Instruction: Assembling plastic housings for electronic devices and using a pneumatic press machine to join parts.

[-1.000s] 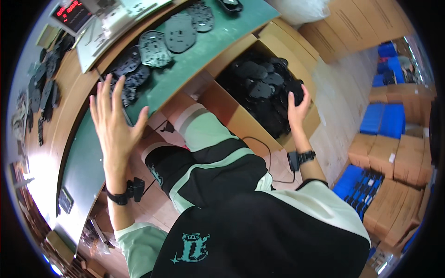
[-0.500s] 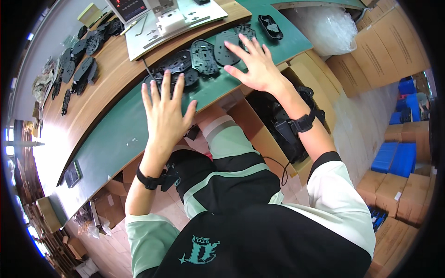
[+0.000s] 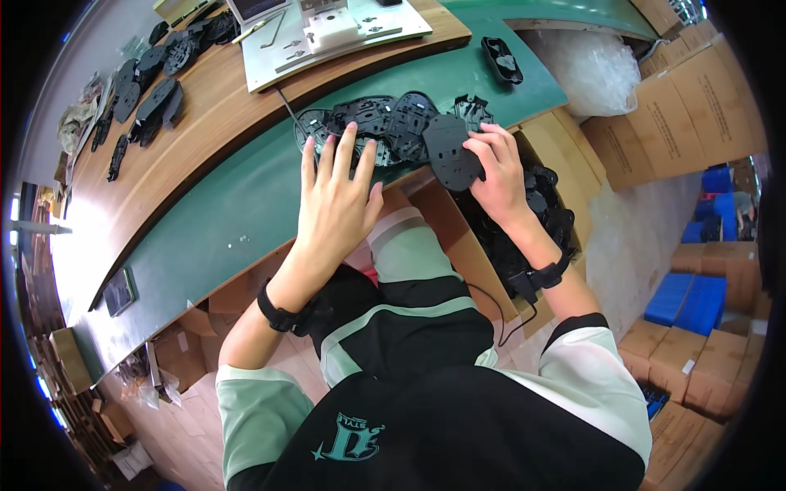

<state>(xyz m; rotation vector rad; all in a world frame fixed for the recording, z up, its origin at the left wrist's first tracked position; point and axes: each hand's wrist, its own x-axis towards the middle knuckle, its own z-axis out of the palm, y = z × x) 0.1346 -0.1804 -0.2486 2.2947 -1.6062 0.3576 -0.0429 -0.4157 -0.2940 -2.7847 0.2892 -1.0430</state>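
Observation:
Several black moulded plastic parts [image 3: 363, 116] lie in a touching row on the green tabletop in front of me. My right hand [image 3: 498, 178] is closed on the right side of a flat, rounded black plastic plate [image 3: 447, 147] with small holes. The plate overhangs the table's near edge, above an open carton. My left hand [image 3: 336, 200] is open, fingers stretched toward the row's left end; whether the fingertips touch the parts I cannot tell. Behind the plate, another black part [image 3: 472, 108] is partly hidden.
A carton [image 3: 471, 241] of black parts stands below the table edge. Farther back are a white fixture plate [image 3: 295, 61], more black pieces [image 3: 160, 106] on a wooden board, and a black shell [image 3: 502, 60]. A phone [image 3: 119, 292] lies at left; stacked cartons [image 3: 671, 110] stand at right.
My right hand, spread over the parts before, has closed on the flat plate and drawn it toward me past the table edge. My left hand stays open near the row.

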